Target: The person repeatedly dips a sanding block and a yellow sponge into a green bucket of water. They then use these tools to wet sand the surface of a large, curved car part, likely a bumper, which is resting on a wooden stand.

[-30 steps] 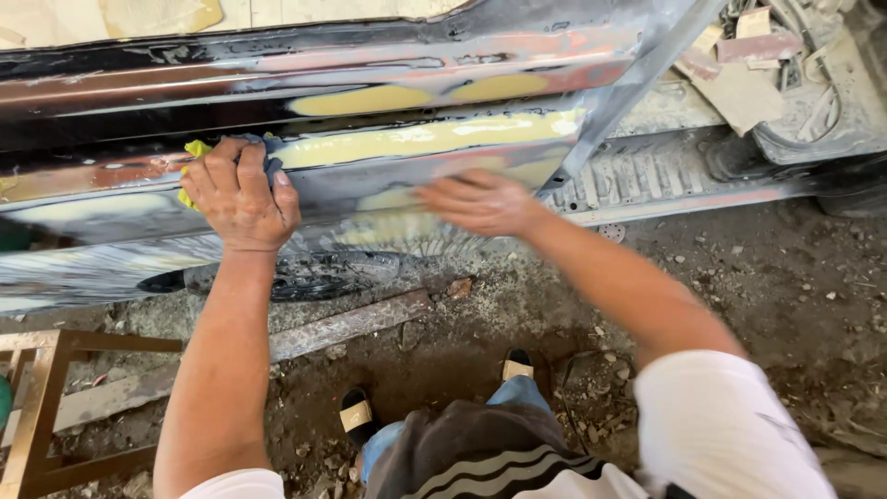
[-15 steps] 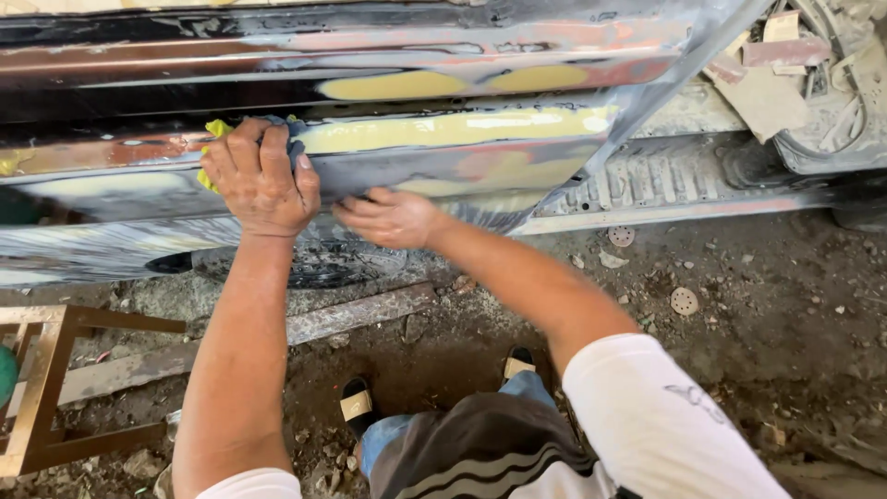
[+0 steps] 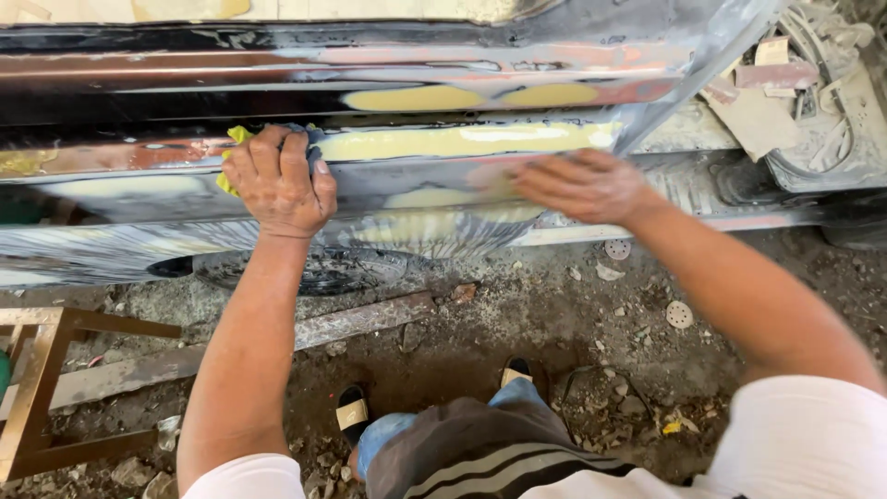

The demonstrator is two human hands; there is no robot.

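A long car body panel (image 3: 443,185) fills the upper half of the view, stripped and glossy with wet, patched with strips of pale yellow filler (image 3: 462,140) along its creases. Below it lies bare dirt ground (image 3: 554,333) strewn with rubble, a flat metal bar (image 3: 360,319), a corner of a wooden stool (image 3: 37,388) at the left, and a couple of used round sanding discs (image 3: 679,314). The person crouches close, sandalled toes showing at the bottom.

The left hand (image 3: 277,180) is curled shut around a yellow cloth or sponge (image 3: 231,152), pressed against the panel just left of the long filler strip; only the corners of the cloth peek out past the fingers. The right hand (image 3: 582,185) lies flat and open on the panel at the right end of the same patch, palm to the surface; it is blurred, and I cannot tell whether a sheet of abrasive sits beneath it.

To my eye this is the wet rubbing-down stage, filler being levelled while the cloth keeps the surface wet and wiped. The next stroke calls for even, flat pressure along the crease, so the yellow blends with the surrounding metal without digging a hollow or rounding the edge.
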